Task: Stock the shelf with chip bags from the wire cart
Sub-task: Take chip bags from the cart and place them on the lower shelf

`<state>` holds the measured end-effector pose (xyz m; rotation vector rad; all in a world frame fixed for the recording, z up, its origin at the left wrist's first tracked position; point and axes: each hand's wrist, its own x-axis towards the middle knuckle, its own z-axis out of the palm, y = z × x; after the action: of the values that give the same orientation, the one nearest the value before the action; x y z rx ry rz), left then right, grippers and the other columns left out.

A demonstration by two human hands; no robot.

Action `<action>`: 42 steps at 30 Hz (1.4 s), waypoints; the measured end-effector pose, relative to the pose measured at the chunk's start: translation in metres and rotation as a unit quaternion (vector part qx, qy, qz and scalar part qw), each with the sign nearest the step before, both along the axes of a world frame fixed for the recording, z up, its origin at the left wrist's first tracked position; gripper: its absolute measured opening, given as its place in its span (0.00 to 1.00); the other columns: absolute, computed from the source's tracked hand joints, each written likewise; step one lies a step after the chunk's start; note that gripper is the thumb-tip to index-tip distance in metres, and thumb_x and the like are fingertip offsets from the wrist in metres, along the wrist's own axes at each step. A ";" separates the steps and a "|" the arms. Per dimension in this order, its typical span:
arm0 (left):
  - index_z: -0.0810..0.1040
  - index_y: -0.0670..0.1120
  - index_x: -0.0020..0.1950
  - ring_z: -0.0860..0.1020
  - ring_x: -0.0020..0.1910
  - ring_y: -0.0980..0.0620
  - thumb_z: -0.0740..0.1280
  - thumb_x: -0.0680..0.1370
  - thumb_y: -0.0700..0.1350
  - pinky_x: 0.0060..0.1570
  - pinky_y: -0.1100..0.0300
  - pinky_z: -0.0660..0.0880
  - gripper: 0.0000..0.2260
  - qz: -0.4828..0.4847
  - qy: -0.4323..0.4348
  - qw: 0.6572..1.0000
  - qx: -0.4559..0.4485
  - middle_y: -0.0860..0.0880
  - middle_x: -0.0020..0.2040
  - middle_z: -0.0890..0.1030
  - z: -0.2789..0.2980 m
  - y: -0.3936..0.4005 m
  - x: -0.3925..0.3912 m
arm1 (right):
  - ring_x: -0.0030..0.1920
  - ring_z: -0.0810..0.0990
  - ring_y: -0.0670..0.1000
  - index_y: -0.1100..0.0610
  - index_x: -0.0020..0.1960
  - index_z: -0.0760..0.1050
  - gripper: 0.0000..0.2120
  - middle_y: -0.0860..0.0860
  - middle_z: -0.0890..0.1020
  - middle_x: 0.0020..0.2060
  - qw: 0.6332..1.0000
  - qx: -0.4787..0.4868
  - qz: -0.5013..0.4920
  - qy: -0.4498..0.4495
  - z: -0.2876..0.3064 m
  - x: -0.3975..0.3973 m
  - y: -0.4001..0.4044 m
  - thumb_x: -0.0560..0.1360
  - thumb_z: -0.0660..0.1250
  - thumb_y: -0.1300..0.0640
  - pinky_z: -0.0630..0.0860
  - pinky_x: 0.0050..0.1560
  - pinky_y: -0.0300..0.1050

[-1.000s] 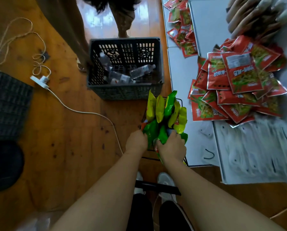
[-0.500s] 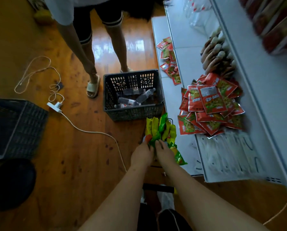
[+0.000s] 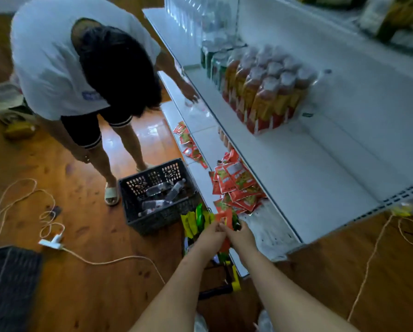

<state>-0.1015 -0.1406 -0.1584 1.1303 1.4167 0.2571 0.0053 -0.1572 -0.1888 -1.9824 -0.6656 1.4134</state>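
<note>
- We have both hands down at the wire cart (image 3: 221, 289), pressed together on a bunch of chip bags (image 3: 200, 222)
- Our left hand (image 3: 211, 237) curls around the yellow and green bags, and our right hand (image 3: 242, 236) grasps them from the other side, with an orange-red bag (image 3: 224, 219) showing between the two
- The bunch sits just ahead of our knuckles, above the cart, not yet over any shelf
- Up and to the right of our right hand, the middle shelf (image 3: 320, 178) has a long bare stretch, with wrapped bottle packs (image 3: 267, 89) further along it
- Just beyond our right hand, the bottom shelf holds a loose heap of red snack packets (image 3: 234, 185)
- Ahead of our left hand stands a grey crate (image 3: 157, 195) of water bottles, and past it another person (image 3: 80, 68) reaches toward the shelf
- We judge the task early: we see no such bags on a shelf, and more seem left in the cart
</note>
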 end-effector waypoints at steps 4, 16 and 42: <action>0.76 0.40 0.61 0.73 0.35 0.53 0.57 0.80 0.36 0.38 0.59 0.69 0.13 -0.078 0.038 0.996 -0.022 0.48 0.39 0.76 0.014 -0.012 0.042 | 0.54 0.81 0.59 0.57 0.58 0.78 0.19 0.58 0.83 0.54 0.993 -0.020 0.001 -0.113 0.017 0.040 -0.035 0.74 0.68 0.46 0.78 0.51 0.49; 0.66 0.35 0.71 0.78 0.51 0.42 0.72 0.75 0.47 0.53 0.52 0.78 0.30 -0.115 0.174 0.977 -0.049 0.39 0.59 0.77 0.027 -0.091 0.226 | 0.58 0.81 0.53 0.48 0.59 0.81 0.16 0.50 0.83 0.57 0.982 -0.031 0.083 -0.166 0.042 0.277 -0.175 0.73 0.64 0.56 0.77 0.57 0.45; 0.70 0.51 0.65 0.79 0.56 0.51 0.79 0.66 0.54 0.57 0.55 0.78 0.31 -0.727 0.002 0.687 -0.003 0.52 0.59 0.79 0.072 -0.384 0.761 | 0.55 0.80 0.50 0.50 0.65 0.74 0.20 0.51 0.80 0.61 0.834 -0.057 -0.473 -0.278 0.121 0.661 -0.552 0.75 0.69 0.49 0.80 0.53 0.45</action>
<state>0.6600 -0.5243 -0.0863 1.8877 0.1624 -0.8924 0.6662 -0.7093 -0.0676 -2.3060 0.2298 0.2734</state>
